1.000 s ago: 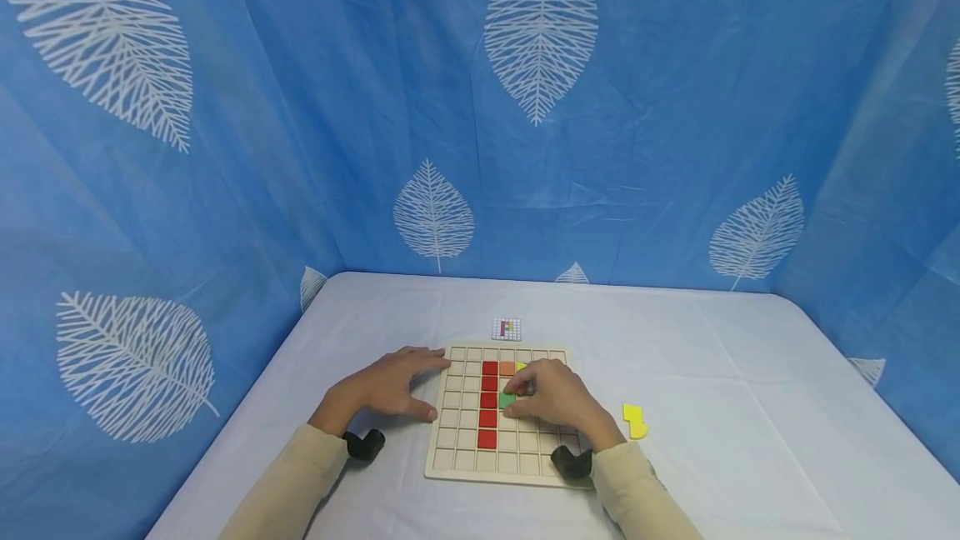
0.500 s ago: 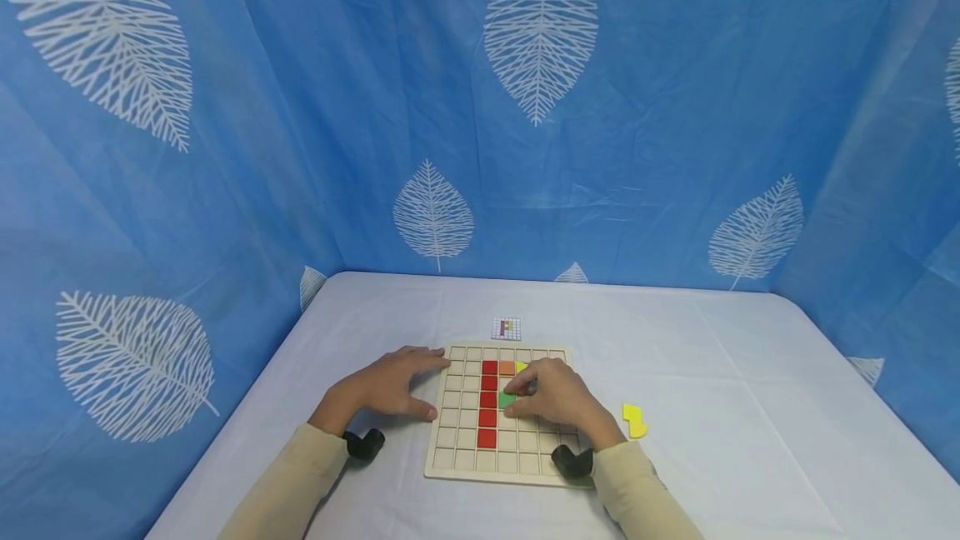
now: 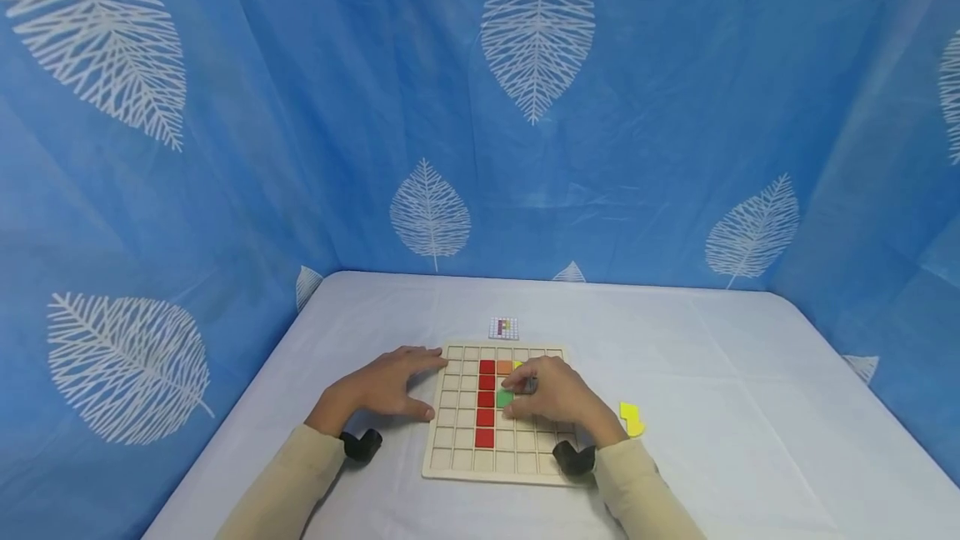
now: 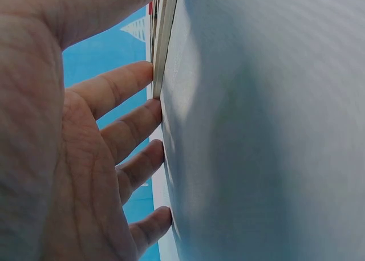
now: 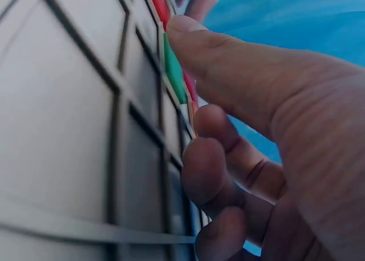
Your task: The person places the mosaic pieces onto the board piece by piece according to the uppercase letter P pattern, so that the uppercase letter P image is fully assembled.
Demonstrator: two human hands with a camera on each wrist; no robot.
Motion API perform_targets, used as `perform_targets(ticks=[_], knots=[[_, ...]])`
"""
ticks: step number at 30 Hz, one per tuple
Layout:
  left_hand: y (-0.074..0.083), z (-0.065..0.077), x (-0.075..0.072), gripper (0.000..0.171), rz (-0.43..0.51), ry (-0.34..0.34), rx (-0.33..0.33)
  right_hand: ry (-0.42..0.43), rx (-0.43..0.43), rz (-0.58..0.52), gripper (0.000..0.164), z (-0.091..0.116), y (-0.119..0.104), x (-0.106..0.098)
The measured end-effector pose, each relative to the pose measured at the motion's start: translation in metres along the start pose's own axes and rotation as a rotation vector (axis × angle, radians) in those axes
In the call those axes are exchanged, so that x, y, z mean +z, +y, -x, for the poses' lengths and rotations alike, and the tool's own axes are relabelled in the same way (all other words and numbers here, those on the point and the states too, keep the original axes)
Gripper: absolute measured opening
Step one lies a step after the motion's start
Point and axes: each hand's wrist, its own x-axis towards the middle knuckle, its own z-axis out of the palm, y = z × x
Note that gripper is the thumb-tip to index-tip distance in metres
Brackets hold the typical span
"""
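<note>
A wooden grid board lies on the white table. One column of it holds several red square tiles. Beside them, a green tile sits flat in a cell, and an orange tile lies farther up; part of a yellow tile shows past the fingers. My right hand hovers close over the green tile, thumb and forefinger on either side of it. In the right wrist view the thumb overlaps the green tile's corner. My left hand steadies the board's left edge with spread fingers.
Right of the board lie yellow pieces, one with a rounded edge. A small printed grid card with a coloured pattern lies beyond the board. Blue leaf-print cloth hangs behind the table.
The head view has shifted slightly. My right fingers have lifted a touch around the green tile, which stays in its cell. The left hand keeps its place on the board's edge.
</note>
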Motion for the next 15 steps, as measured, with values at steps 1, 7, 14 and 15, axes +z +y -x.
perform_targets(ticks=[1,7,14,15], knots=[[0.0,0.0,0.0,0.081,-0.005,0.001,0.0,0.005,-0.006,-0.006,0.031,0.0,-0.001,-0.002],[0.0,0.0,0.0,0.082,0.001,-0.002,-0.004,0.063,-0.017,-0.071,0.03,0.007,-0.011,-0.03],[0.002,0.001,-0.002,0.082,0.013,-0.006,-0.004,0.178,-0.03,-0.084,0.027,0.024,-0.019,-0.069],[0.002,0.002,-0.002,0.082,0.009,-0.007,-0.005,0.196,-0.038,-0.081,0.027,0.026,-0.02,-0.074]])
